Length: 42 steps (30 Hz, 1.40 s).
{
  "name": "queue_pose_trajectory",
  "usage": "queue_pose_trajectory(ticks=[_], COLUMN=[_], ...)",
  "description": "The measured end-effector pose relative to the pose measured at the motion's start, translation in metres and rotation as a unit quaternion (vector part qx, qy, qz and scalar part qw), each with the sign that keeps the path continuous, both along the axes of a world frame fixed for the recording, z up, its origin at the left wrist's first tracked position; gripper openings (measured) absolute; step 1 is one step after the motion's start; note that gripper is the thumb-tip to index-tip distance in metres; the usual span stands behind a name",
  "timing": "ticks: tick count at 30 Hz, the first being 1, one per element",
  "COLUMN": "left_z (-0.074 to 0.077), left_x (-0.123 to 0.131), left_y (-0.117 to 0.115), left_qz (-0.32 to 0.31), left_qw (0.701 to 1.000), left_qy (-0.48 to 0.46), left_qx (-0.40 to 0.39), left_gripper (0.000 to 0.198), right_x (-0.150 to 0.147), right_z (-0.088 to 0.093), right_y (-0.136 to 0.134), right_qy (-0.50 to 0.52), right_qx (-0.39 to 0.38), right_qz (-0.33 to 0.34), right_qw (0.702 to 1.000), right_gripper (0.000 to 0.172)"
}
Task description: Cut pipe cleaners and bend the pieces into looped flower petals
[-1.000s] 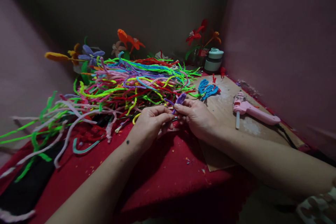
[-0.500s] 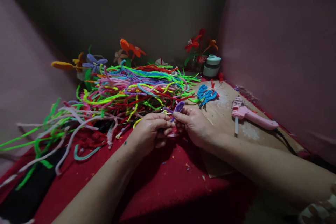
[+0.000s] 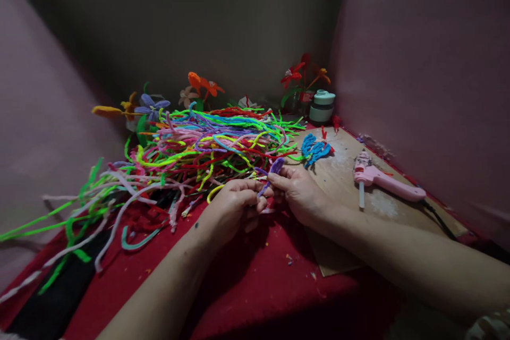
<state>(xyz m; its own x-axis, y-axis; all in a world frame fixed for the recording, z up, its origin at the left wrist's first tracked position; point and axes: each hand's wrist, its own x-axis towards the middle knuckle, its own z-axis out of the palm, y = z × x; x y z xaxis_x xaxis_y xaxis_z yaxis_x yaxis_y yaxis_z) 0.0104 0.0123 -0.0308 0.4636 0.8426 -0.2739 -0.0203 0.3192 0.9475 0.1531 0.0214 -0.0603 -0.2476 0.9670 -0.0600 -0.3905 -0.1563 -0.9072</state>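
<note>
My left hand [image 3: 235,204] and my right hand [image 3: 298,191] meet over the red cloth [image 3: 247,281], both pinched on a small purple pipe cleaner piece [image 3: 273,169]. Its looped top sticks up between my fingertips. Just behind my hands lies a big heap of pipe cleaners [image 3: 199,141] in green, pink, red, blue and purple.
A pink glue gun [image 3: 384,179] lies on a brown board [image 3: 358,191] at the right, near a blue pipe cleaner shape [image 3: 314,149]. Finished pipe cleaner flowers [image 3: 201,85] and a pale lidded jar [image 3: 322,105] stand along the back wall. A pink wall rises at the right.
My hands have stayed together on the purple piece, working it slightly. The view has tipped up a little, so everything sits lower in the picture.
</note>
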Motion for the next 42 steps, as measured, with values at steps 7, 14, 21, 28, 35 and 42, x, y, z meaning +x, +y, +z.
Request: queue_pose_trajectory(ticks=[7,14,21,28,35,42], left_z=[0.003,0.001,0.000,-0.002,0.003,0.002], left_x=[0.001,0.002,0.001,0.002,0.001,0.005], left_y=[0.000,0.001,-0.001,0.003,0.001,0.001], left_qz=[0.035,0.038,0.019,0.103,0.194,0.196], left_qw=[0.978,0.981,0.999,0.978,0.954,0.962], left_qy=[0.145,0.131,0.042,0.127,0.147,0.120], left_qx=[0.145,0.139,0.010,0.127,0.173,0.151], left_gripper=[0.028,0.028,0.020,0.024,0.021,0.021], right_x=[0.002,0.002,0.002,0.004,0.002,0.000], right_z=[0.005,0.006,0.006,0.013,0.003,0.003], right_y=[0.000,0.002,0.000,0.000,0.001,0.002], right_qy=[0.004,0.021,-0.007,-0.082,-0.007,-0.004], right_qx=[0.002,0.003,-0.009,0.016,-0.014,-0.029], right_qz=[0.000,-0.004,0.007,-0.030,0.036,0.013], right_qw=[1.000,1.000,1.000,0.996,0.999,0.999], right_gripper=[0.019,0.027,0.018,0.025,0.017,0.009])
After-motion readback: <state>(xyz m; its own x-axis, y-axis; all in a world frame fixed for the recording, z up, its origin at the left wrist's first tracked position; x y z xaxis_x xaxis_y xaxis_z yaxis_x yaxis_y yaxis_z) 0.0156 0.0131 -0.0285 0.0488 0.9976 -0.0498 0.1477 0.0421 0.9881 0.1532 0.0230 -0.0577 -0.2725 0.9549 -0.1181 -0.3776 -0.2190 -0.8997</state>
